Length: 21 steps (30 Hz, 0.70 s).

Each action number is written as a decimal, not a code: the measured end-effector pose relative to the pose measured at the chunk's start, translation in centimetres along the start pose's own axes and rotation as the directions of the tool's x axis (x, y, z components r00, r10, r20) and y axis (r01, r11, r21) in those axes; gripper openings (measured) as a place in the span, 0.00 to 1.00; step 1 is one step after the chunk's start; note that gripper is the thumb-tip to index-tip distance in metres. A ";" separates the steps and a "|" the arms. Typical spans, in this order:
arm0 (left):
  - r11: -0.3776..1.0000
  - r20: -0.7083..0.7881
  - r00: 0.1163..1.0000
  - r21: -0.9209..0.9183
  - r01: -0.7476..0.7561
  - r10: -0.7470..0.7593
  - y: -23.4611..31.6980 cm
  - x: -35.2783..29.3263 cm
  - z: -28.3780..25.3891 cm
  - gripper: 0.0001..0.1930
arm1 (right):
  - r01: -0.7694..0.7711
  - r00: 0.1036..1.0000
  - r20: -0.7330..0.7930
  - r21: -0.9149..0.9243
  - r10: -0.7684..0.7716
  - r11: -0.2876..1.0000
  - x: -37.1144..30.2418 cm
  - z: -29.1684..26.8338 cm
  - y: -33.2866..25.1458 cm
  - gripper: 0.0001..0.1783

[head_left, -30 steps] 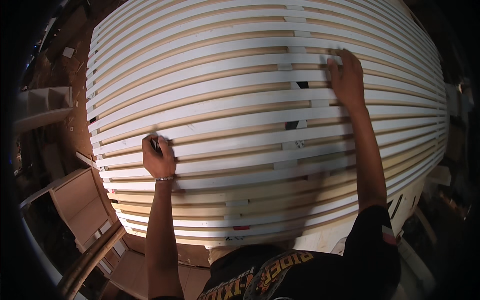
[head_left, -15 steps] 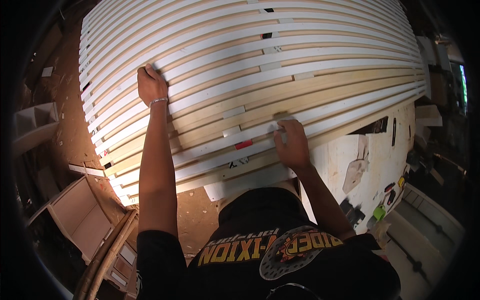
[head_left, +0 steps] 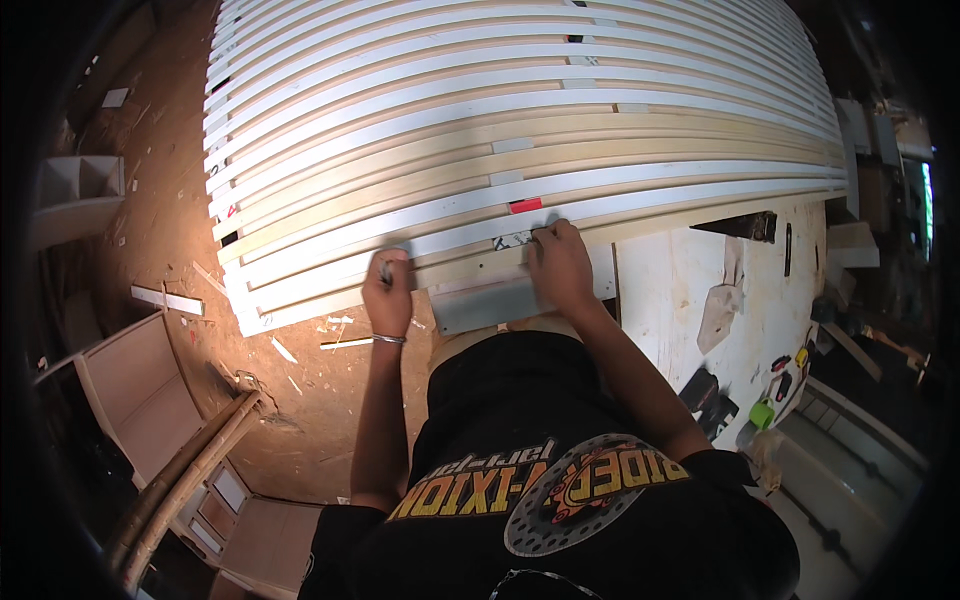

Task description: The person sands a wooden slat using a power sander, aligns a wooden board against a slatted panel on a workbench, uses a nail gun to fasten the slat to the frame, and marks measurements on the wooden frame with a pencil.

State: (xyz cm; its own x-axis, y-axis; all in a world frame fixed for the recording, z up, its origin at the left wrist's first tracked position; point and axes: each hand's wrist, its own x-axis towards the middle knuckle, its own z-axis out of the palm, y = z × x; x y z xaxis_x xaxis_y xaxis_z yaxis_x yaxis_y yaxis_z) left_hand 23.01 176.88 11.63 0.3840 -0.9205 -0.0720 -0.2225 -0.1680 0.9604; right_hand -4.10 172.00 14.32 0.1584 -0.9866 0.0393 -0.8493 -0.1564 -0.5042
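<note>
Before me lies a wide panel of long parallel wooden slats (head_left: 440,160), some painted white and others bare pale wood. At its near edge runs a bare wood slat (head_left: 480,267) with small dark holes. My left hand (head_left: 388,292) is curled over this edge, its fingers closed and slightly blurred. To the right, my right hand (head_left: 562,265) has bent fingers hooked over the same edge, beside a black-and-white patterned spacer (head_left: 512,241). A red spacer (head_left: 525,205) sits between slats farther in. Below the near edge is a grey-white board (head_left: 485,304).
A stained white worktop (head_left: 660,300) extends to the right, bearing a green roll (head_left: 761,415) and dark tools. Wood scraps (head_left: 283,350) litter the brown floor on the left. Cabinet parts (head_left: 140,385) and bamboo poles (head_left: 190,480) stand at the lower left.
My left hand has come back from the middle of the slats to the near edge. My right hand stays by the edge, its fingers now bent over it. The view has shifted leftward.
</note>
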 end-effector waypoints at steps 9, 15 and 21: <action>0.892 0.240 0.970 0.434 -0.129 0.024 1.9 -3.0 2.7 0.15 | 0.093 0.996 -0.004 0.027 -0.093 0.995 -0.7 3.7 -3.2 0.08; 0.887 0.263 0.960 0.460 -0.035 -0.099 2.5 -2.9 4.5 0.15 | -0.005 1.000 0.025 0.087 0.003 0.996 -0.9 3.9 -3.0 0.09; 0.909 0.253 0.912 -0.184 0.373 -0.323 1.3 -3.7 1.8 0.15 | -0.072 0.951 0.305 0.365 -0.046 0.928 -1.2 0.5 -2.9 0.11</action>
State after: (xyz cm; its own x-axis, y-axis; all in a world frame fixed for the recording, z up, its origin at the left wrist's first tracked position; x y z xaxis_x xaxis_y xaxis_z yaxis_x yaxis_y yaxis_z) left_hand 19.69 179.48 12.62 0.1956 -0.8744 -0.4439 0.1062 -0.4311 0.8960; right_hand -1.59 173.65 15.29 0.3431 -0.9172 -0.2025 -0.6164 -0.0572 -0.7854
